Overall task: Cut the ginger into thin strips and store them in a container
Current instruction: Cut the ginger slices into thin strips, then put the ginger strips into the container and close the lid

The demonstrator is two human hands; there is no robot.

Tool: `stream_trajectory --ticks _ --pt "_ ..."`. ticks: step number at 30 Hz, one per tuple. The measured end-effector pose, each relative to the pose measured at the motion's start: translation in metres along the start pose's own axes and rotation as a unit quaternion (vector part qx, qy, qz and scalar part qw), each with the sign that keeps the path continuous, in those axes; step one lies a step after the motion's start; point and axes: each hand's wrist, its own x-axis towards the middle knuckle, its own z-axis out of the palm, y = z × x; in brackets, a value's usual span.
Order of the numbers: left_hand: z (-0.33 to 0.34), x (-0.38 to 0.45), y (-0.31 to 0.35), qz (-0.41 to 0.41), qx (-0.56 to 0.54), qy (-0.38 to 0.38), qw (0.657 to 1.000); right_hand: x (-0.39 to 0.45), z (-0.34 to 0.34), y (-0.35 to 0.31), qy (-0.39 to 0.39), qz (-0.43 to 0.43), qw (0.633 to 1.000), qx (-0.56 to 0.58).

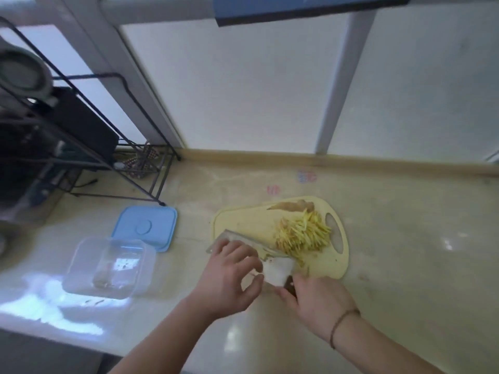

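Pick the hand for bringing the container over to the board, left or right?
Left. The left hand is nearer the clear container, which sits to its left, and only touches the cleaver. The right hand grips the cleaver's handle.

The right hand (318, 300) grips a cleaver (259, 249) lying on a yellow cutting board (243, 220) beside ginger strips (302, 234); the left hand (229, 276) touches the blade. Left of them sit a clear container (81, 273) and, just beyond it, a blue lid (147, 228).

Yellow ginger strips (303, 234) — pale-yellow board (243, 220), blue lid (147, 228).
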Motion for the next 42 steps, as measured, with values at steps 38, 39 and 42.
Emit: stream_trajectory --ticks 38,39,42 --pt "-0.072 -0.122 -0.057 -0.653 -0.065 0.452 0.604 0.004 0.031 0.025 0.122 0.064 0.986 0.098" --pt "-0.075 -0.138 -0.059 -0.697 -0.082 0.430 0.568 0.006 0.036 0.027 0.135 0.068 0.981 0.124" --pt "-0.077 -0.156 -0.065 -0.756 -0.138 0.321 0.554 0.006 0.040 0.021 0.155 0.076 0.974 0.144"
